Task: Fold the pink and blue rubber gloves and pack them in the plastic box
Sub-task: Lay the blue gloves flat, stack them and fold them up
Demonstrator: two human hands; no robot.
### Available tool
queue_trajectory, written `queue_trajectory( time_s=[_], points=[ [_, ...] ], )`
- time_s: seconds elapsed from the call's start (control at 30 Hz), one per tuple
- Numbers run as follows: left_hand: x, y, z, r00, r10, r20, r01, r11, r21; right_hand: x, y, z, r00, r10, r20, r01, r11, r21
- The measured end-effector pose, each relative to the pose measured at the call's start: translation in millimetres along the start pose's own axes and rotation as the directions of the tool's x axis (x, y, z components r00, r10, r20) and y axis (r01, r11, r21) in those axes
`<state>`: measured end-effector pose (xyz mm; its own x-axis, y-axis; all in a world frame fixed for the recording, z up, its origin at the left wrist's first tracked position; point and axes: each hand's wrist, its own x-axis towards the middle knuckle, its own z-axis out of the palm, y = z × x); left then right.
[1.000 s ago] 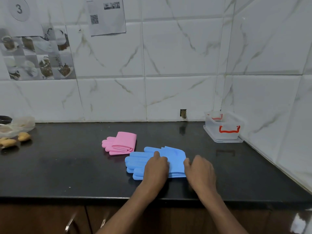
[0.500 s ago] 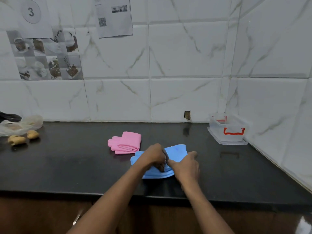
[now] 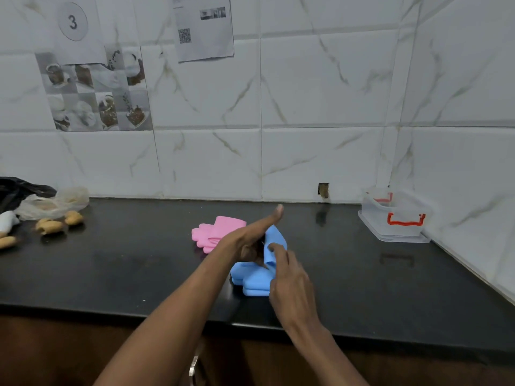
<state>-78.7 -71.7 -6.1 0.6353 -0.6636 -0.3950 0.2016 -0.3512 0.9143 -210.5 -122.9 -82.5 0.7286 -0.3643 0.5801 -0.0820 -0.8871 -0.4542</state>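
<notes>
The blue rubber gloves (image 3: 255, 280) lie on the black counter (image 3: 125, 263) near its front edge, their cuff end lifted up and bent over. My left hand (image 3: 248, 240) grips the raised blue cuff, thumb stretched out above it. My right hand (image 3: 289, 280) pinches the same raised part from the right. The pink gloves (image 3: 216, 232) lie folded just behind, partly hidden by my left hand. The clear plastic box (image 3: 395, 218) with red handles stands open at the back right corner.
At the far left lie a black bag (image 3: 19, 188), a clear plastic bag (image 3: 53, 203) and several pieces of ginger (image 3: 51, 225). Tiled walls close the back and the right side. A drawer handle (image 3: 193, 366) shows below the counter edge.
Both hands went from pressing the flat blue gloves to grasping them. The cuff end has risen off the counter and is bending over toward the fingers.
</notes>
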Motion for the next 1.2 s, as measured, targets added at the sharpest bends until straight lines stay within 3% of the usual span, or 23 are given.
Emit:
queue_trajectory(
  time_s=[0.07, 0.1, 0.2, 0.27, 0.43, 0.57, 0.7, 0.8, 0.87, 0.93, 1.03, 1.1, 1.13, 1.2],
  points=[
    [-2, -1, -3, 0.997, 0.02, -0.075, -0.012, 0.993, 0.113, 0, 0, 4, 0.997, -0.029, 0.066, 0.032, 0.998, -0.049],
    [1, -5, -6, 0.976, 0.11, -0.186, -0.063, 0.969, 0.24, 0, 1, 6, 0.996, -0.027, 0.089, 0.032, 0.998, -0.053],
    [7, -21, -15, 0.747, 0.505, -0.432, -0.149, 0.761, 0.631, 0, 5, 10, 0.983, -0.065, 0.171, 0.083, 0.991, -0.104],
    [6, -36, -21, 0.676, 0.566, -0.471, -0.139, 0.726, 0.673, 1, 5, 11, 0.969, -0.075, 0.234, 0.106, 0.987, -0.124],
    [8, -64, -38, 0.729, 0.46, -0.507, -0.188, 0.846, 0.498, 0, 3, 9, 0.929, -0.138, 0.343, 0.159, 0.987, -0.033],
    [3, -72, -39, 0.713, 0.434, -0.55, -0.259, 0.893, 0.369, -3, 2, 12, 0.906, -0.166, 0.39, 0.231, 0.965, -0.127],
    [5, -68, -25, 0.608, 0.614, -0.503, -0.215, 0.737, 0.64, 1, 3, 15, 0.896, -0.139, 0.423, 0.267, 0.928, -0.26],
    [2, -65, -20, 0.538, 0.758, -0.369, -0.248, 0.56, 0.791, 3, 5, 12, 0.879, -0.157, 0.451, 0.315, 0.9, -0.301],
    [1, -65, -19, 0.565, 0.793, -0.227, -0.264, 0.434, 0.861, 6, 3, 9, 0.867, -0.169, 0.469, 0.34, 0.889, -0.308],
    [1, -66, -19, 0.665, 0.727, -0.17, -0.287, 0.459, 0.841, 12, 2, 5, 0.853, -0.187, 0.488, 0.343, 0.904, -0.255],
    [5, -79, -23, 0.745, 0.631, -0.214, -0.271, 0.58, 0.768, 28, 5, -6, 0.879, -0.158, 0.45, 0.145, 0.987, 0.064],
    [6, -90, -27, 0.752, 0.622, -0.218, -0.304, 0.621, 0.722, 41, 13, -12, 0.955, 0.077, 0.286, -0.144, 0.965, 0.218],
    [5, -92, -28, 0.758, 0.617, -0.209, -0.313, 0.627, 0.713, 47, 17, -15, 0.948, 0.22, 0.229, -0.273, 0.932, 0.238],
    [3, -92, -25, 0.783, 0.585, -0.213, -0.326, 0.677, 0.66, 56, 24, -12, 0.873, 0.403, 0.274, -0.475, 0.83, 0.292]
  ],
)
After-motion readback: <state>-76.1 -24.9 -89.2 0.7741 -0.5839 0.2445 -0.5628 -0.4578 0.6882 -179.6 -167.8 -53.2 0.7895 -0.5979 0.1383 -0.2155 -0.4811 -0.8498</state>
